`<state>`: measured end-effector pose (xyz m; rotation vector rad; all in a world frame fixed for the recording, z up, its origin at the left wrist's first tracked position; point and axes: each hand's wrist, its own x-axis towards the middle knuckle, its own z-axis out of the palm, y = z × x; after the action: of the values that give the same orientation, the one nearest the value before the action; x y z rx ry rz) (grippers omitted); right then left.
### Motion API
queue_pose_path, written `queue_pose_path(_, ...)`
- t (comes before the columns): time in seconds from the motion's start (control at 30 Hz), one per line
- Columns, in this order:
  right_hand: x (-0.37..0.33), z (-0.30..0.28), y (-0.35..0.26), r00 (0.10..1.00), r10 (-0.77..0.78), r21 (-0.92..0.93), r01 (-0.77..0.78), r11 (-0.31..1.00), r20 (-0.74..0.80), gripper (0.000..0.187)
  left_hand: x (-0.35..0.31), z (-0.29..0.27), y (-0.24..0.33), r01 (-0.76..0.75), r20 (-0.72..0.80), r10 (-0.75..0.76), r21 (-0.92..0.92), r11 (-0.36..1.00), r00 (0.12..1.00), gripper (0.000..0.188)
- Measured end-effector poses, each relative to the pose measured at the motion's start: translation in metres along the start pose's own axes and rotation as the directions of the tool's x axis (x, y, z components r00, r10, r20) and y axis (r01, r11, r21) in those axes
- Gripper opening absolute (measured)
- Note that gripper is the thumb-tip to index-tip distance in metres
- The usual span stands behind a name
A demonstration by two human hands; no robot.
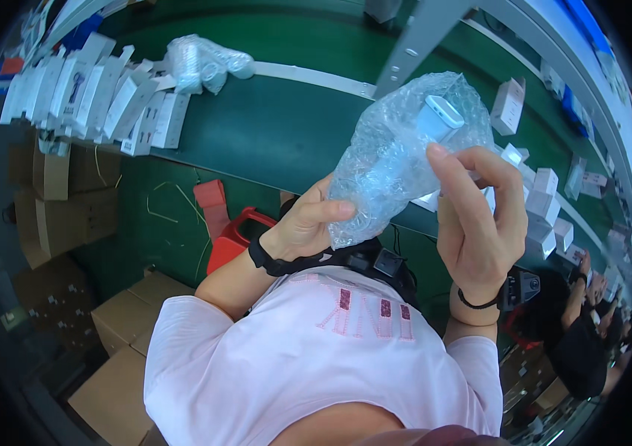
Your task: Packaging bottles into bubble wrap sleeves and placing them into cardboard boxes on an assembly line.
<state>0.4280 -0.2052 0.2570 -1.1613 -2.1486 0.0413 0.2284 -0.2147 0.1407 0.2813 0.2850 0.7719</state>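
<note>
My left hand [305,229] is closed round the lower left end of a clear bubble-wrap bag [372,167], its thumb pressed on the front. The bag is held tilted above the bench edge. Inside its upper right part shows a light blue object [441,119] with a rounded rectangular end; the wrap blurs the rest, so its kind is unclear. Beside the bag's right side is my right hand [479,208], its fingers bent and apart. One fingertip overlaps the wrap just below the blue object; no grip on it shows.
White printed boxes [93,97] stand in rows on the green bench [256,126] at far left, next to bubble-wrapped items [204,63]. More white boxes [543,197] lie at right. A grey metal post [424,48] rises behind the bag. Cardboard cartons [119,386], a red stool [238,234] and co-workers [580,334] are around.
</note>
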Motion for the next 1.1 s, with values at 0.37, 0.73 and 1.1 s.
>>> queue_pose_path(0.37,-0.02,0.134,0.053,0.842,0.289,0.847,-0.309,-0.434,0.455,0.061,0.023,-0.064,0.074,0.288,-0.051,-0.364,0.717,0.635,0.93,0.083)
queue_pose_path(0.73,-0.066,0.094,0.033,0.453,0.829,0.845,-0.533,-0.044,0.329,0.05,0.426,-0.222,0.213,0.262,-0.076,0.782,0.958,-0.115,0.619,0.132)
queue_pose_path(1.1,-0.074,0.062,0.034,0.408,0.847,0.79,-0.613,-0.023,0.341,0.035,0.148,-0.193,0.171,0.409,-0.393,-0.221,0.498,0.765,0.892,0.056)
